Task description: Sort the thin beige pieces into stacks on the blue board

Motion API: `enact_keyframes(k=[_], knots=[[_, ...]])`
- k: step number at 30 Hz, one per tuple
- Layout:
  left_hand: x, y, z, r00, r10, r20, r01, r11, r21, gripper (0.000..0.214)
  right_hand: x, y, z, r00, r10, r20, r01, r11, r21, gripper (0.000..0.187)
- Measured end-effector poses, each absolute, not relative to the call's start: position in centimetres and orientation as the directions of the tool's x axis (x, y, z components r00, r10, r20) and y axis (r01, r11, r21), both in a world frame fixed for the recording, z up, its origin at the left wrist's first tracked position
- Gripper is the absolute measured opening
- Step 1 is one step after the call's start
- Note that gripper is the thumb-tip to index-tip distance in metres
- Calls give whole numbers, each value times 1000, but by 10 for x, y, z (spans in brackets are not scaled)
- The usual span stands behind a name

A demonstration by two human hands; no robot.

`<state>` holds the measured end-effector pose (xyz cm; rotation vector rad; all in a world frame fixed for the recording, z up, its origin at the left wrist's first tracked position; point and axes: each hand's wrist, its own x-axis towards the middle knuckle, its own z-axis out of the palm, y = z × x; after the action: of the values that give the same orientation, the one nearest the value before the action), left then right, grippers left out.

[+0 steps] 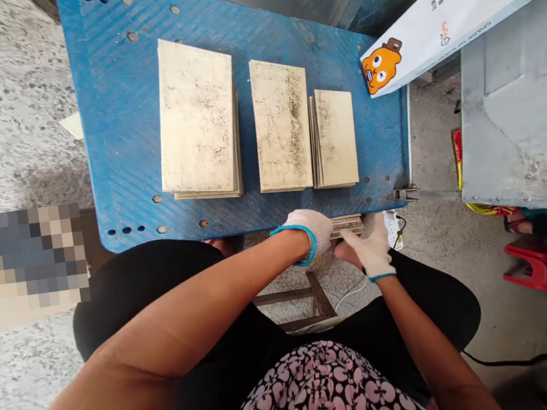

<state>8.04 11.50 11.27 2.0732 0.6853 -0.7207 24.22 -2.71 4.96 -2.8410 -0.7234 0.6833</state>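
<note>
Blue table (115, 152): ribbed top, holes near the edges, three piles of boards on it.
Large pile (196, 121): cream boards, leftmost, top one dark-specked, edges slightly uneven.
Middle pile (280, 130): narrower, dark smudging down right part of top board.
Small pile (338, 136): smallest, rightmost, right beside middle pile; can't tell if touching.
Edge-on stack (349, 223): thin boards, just off the table's near edge, between the two hands.
Left hand (313, 228): white glove, blue cuff, at left end of edge-on stack; fingers out of sight, can't tell whether gripping.
Right hand (374, 249): white glove, blue cuff, at right end of edge-on stack; thumb spread away from fingers, grip on stack can't be told.
Power strip (393, 229): white, just right of right hand.
White bag (417, 31): orange cartoon figure, lies over table's far right corner.
Clothes: flower-patterned top (323, 393), black trousers (448, 303).
Red stool (533, 265): floor, far right.
</note>
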Motion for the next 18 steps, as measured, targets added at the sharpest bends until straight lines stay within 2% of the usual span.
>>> enact_keyframes(k=[2,6,9,13,18], knots=[[84,116,113,684,223,-695,688,-515,512,40,230,-43,44,781,435,-449,404,-899,-169,125],[89,119,112,676,217,-704,687,-530,497,41,213,-45,25,744,471,-474,454,-877,-159,132],[92,122,110,670,233,-705,690,-546,475,41,207,-39,15,767,422,-484,415,-901,-129,135],[92,123,109,677,231,-699,682,-555,477,42,202,-38,7,798,398,-452,368,-917,-157,134],[90,122,107,671,208,-711,685,-541,488,41,199,-44,0,811,435,-390,376,-900,-221,128]])
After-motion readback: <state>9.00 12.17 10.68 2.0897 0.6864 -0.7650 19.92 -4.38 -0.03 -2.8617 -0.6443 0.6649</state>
